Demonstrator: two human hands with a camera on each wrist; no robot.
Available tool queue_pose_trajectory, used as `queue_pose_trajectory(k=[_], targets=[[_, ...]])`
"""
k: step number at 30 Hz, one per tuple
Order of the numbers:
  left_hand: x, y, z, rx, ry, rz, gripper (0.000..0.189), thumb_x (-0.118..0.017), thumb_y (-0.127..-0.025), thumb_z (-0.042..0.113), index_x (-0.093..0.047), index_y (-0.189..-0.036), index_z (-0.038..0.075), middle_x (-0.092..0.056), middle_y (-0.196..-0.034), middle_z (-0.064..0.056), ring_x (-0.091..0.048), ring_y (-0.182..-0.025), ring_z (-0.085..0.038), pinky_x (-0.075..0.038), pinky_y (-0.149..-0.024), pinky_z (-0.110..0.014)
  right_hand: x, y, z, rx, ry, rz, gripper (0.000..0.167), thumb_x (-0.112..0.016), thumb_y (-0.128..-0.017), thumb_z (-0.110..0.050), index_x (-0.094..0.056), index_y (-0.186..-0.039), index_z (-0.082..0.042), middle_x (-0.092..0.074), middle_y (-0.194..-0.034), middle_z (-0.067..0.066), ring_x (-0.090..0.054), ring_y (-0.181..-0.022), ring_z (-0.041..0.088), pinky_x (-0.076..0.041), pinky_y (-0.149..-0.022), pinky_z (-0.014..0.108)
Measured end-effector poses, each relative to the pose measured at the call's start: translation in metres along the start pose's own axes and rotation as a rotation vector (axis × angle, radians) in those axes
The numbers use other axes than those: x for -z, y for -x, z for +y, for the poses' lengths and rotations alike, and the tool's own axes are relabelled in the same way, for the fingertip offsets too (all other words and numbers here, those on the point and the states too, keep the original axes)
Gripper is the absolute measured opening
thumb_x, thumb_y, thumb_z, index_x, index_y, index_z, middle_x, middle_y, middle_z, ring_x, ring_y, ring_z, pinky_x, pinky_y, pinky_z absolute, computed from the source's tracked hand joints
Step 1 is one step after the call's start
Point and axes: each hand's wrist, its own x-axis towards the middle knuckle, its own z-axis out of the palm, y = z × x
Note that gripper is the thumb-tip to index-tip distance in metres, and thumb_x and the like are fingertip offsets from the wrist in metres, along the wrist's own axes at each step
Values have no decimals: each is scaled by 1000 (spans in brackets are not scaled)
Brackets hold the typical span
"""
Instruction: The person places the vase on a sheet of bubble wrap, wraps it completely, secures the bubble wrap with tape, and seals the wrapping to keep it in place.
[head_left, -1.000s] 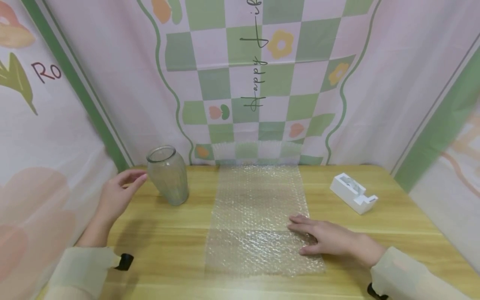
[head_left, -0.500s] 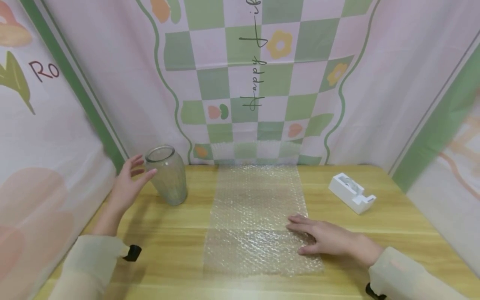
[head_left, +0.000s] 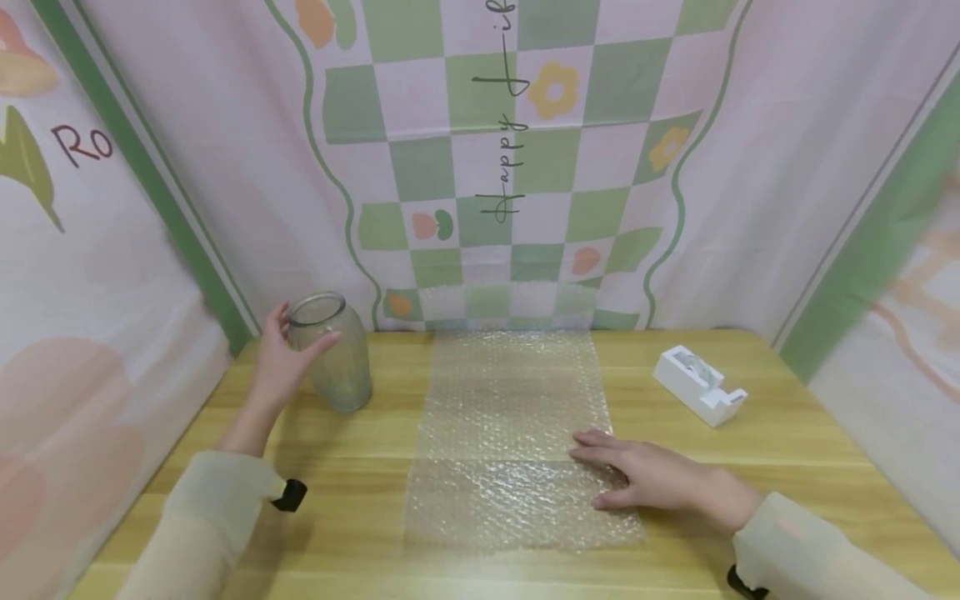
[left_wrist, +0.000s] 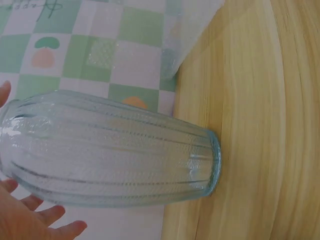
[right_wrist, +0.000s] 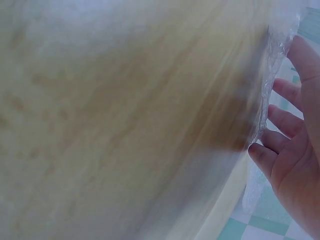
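Observation:
A clear ribbed glass vase (head_left: 339, 367) stands upright on the left part of the table. Around its upper part, my left hand (head_left: 283, 360) has its thumb on the near side and its fingers on the far left side. In the left wrist view, the spread fingers (left_wrist: 50, 215) lie close along the glass vase (left_wrist: 115, 150); whether they touch it I cannot tell. A sheet of clear bubble wrap (head_left: 502, 417) lies flat in the middle. My right hand (head_left: 652, 475) rests on its right edge, fingers spread; the right wrist view shows fingertips against the bubble wrap (right_wrist: 265, 95).
A white tape dispenser (head_left: 699, 385) sits on the right of the wooden table (head_left: 360, 517). The bubble wrap's far end rises against the checkered cloth (head_left: 517, 167) behind the table. Printed cloth also hangs at both sides.
My left hand has moved rightward from beside the vase to around its upper part, with the thumb passing across its near side. My right hand stays on the bubble wrap.

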Motion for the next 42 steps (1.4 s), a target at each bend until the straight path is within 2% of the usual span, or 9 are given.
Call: queue_pose_trajectory(k=[6, 10, 21, 30, 42], targets=[[-11, -7, 0, 19, 61, 48, 117, -82, -87, 44, -1, -165, 12, -8, -168, -24, -12, -153, -43, -16, -122, -59, 0, 0, 1, -2, -6, 2, 76, -65, -94, -58, -54, -148, -6, -40, -158, 19, -38, -143, 44, -34, -111, 62], [-16, -10, 1, 38, 88, 79, 119, -85, -84, 41, -3, -165, 13, -10, -169, -20, -14, -153, -39, -15, -123, -56, -1, -1, 2, -5, -11, 1, 76, -65, -94, -58, -54, -148, -6, -40, -159, 18, -37, -143, 44, -34, -111, 62], [-22, -17, -2, 75, 63, 128, 121, -87, -81, 47, -7, -165, 15, -15, -168, -16, -20, -152, -38, -20, -122, -56, -2, -1, 2, 4, -11, 9, 75, -65, -93, -57, -55, -147, -5, -40, -158, 19, -38, -143, 44, -34, -111, 62], [-22, -19, -1, 75, 60, 146, 107, -81, -84, 53, -22, -161, 7, -34, -162, -16, -29, -149, -35, -24, -122, -48, -2, 0, 2, 17, -16, 11, 76, -64, -94, -56, -53, -147, -3, -40, -158, 21, -37, -142, 45, -33, -111, 63], [-24, -19, -2, 45, 125, 168, 95, -81, -89, 41, -27, -158, 4, -38, -158, -18, -33, -147, -33, -27, -122, -42, -6, 1, 4, 39, -20, 32, 74, -62, -96, -56, -52, -148, -4, -40, -158, 21, -36, -143, 47, -33, -110, 65]])
